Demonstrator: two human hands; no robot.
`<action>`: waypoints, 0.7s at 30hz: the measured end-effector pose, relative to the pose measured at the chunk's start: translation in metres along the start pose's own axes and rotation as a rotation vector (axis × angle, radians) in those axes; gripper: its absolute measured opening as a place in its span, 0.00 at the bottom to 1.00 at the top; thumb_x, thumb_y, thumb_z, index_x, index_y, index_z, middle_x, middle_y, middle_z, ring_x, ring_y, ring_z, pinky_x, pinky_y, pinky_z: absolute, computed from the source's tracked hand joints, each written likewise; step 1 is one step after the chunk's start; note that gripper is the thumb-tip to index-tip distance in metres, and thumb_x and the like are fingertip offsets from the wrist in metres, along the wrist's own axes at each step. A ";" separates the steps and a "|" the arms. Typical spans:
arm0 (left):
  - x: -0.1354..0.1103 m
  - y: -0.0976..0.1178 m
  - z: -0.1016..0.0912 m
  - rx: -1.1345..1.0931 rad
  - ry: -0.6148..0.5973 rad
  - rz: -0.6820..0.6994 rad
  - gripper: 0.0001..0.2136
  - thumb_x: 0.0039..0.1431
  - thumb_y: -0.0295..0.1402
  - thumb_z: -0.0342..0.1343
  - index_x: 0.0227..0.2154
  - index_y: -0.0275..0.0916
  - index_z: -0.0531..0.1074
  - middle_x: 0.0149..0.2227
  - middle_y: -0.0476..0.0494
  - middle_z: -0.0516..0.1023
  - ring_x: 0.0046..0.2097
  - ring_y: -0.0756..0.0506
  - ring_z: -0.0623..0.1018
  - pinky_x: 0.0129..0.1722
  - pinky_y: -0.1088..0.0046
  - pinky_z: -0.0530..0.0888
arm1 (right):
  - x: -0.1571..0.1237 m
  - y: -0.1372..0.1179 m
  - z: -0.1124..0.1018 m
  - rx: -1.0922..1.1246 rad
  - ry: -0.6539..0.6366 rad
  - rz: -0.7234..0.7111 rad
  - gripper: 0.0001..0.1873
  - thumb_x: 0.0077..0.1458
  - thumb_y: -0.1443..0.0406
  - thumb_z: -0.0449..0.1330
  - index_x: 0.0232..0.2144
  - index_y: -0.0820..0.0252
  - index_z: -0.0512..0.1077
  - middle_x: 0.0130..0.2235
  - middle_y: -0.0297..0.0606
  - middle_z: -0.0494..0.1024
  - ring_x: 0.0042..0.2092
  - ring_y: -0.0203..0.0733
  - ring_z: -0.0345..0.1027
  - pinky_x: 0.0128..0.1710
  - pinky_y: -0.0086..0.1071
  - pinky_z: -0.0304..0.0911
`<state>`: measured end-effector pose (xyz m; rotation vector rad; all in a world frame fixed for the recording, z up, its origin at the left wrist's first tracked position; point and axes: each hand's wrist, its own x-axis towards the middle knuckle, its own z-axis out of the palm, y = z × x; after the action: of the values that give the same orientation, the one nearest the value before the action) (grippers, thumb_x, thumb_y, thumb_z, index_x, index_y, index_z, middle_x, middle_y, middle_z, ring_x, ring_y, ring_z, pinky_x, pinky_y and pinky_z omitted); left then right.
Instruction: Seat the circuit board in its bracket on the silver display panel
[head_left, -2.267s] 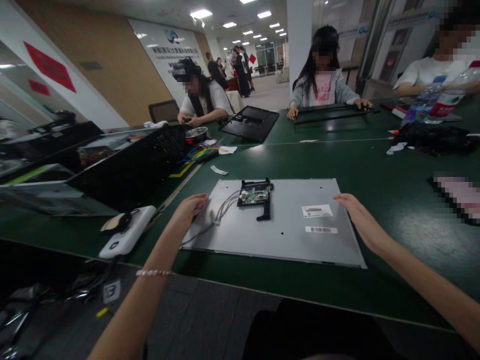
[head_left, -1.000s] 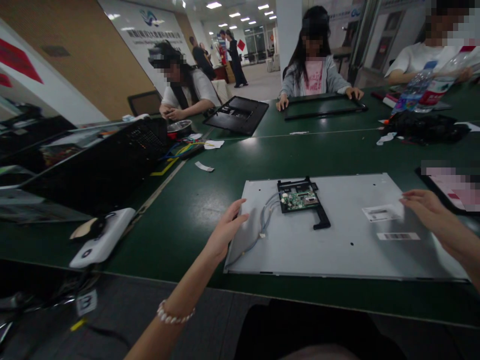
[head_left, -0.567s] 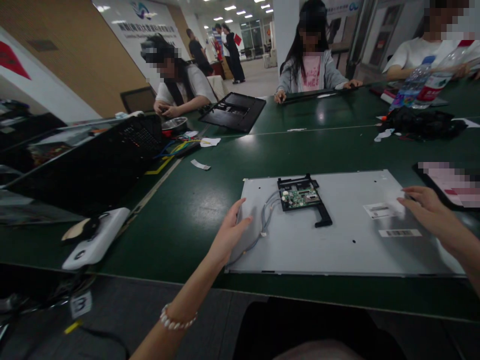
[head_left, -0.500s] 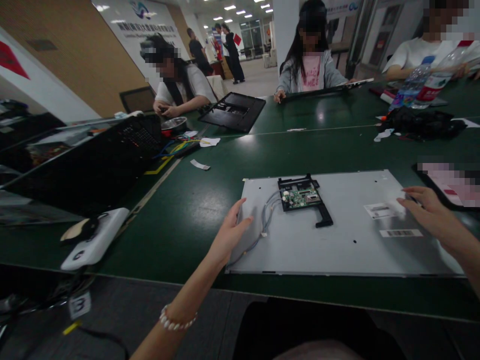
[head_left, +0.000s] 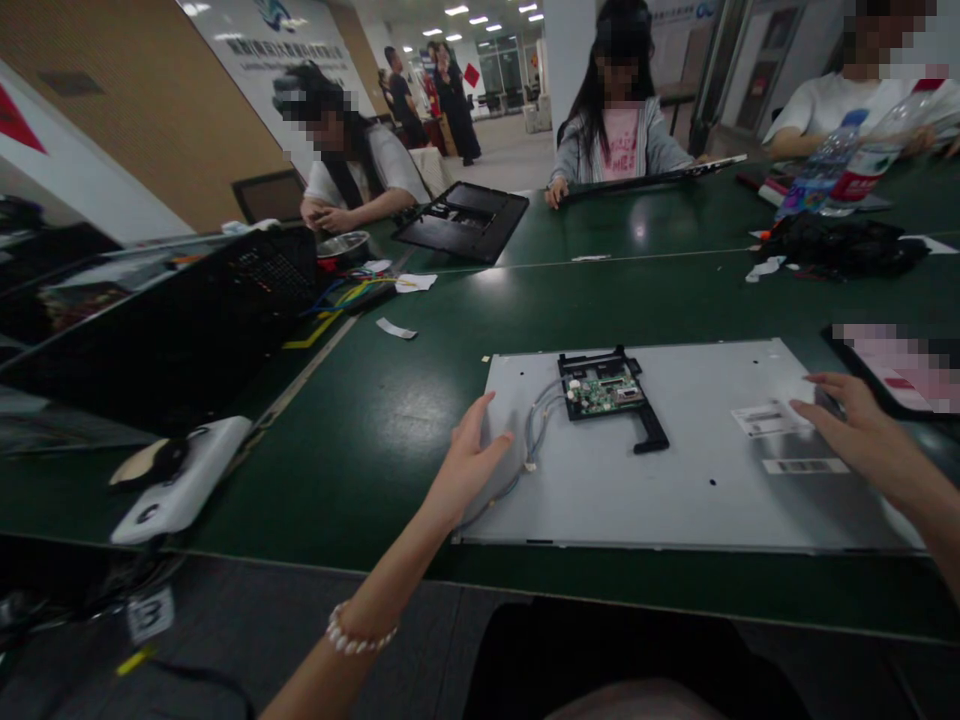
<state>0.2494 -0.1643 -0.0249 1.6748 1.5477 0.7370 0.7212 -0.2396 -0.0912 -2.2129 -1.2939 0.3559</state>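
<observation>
A grey metal panel lies flat on the green table in front of me. A green circuit board in a black bracket sits on its upper middle, with grey wires trailing left. My left hand rests on the panel's left edge, fingers stretched out. My right hand lies spread on the panel's right side, next to two white labels. Neither hand holds anything.
A white device lies at the left near the table edge, beside a black housing. Other people sit across the table with black panels. Bottles and dark clutter stand at the far right.
The panel now lies further right in my view and has turned a little. Both hands stay at its two sides. The person opposite has tilted a black panel up.
</observation>
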 end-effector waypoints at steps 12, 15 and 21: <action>0.018 0.045 0.018 0.549 -0.147 0.448 0.40 0.58 0.40 0.56 0.68 0.39 0.41 0.71 0.29 0.37 0.70 0.30 0.45 0.65 0.48 0.52 | -0.015 -0.098 -0.013 0.080 -0.332 -0.449 0.44 0.55 0.47 0.58 0.67 0.50 0.47 0.69 0.48 0.53 0.67 0.61 0.51 0.62 0.53 0.56; 0.046 0.063 0.026 0.583 -0.310 0.503 0.47 0.52 0.42 0.61 0.69 0.39 0.40 0.71 0.28 0.35 0.70 0.27 0.44 0.65 0.47 0.51 | -0.005 -0.128 -0.004 0.075 -0.367 -0.636 0.50 0.50 0.47 0.63 0.68 0.47 0.45 0.71 0.44 0.46 0.70 0.62 0.40 0.65 0.58 0.46; 0.089 0.056 0.042 0.523 -0.473 0.550 0.53 0.44 0.43 0.65 0.69 0.32 0.41 0.70 0.25 0.44 0.70 0.28 0.42 0.65 0.46 0.51 | 0.028 -0.164 0.034 0.178 -0.603 -0.777 0.59 0.46 0.48 0.67 0.70 0.49 0.38 0.72 0.44 0.41 0.71 0.60 0.36 0.67 0.57 0.42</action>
<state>0.3256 -0.0824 -0.0090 2.4952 0.9885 0.1491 0.6006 -0.1407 -0.0229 -1.3306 -2.2025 0.8104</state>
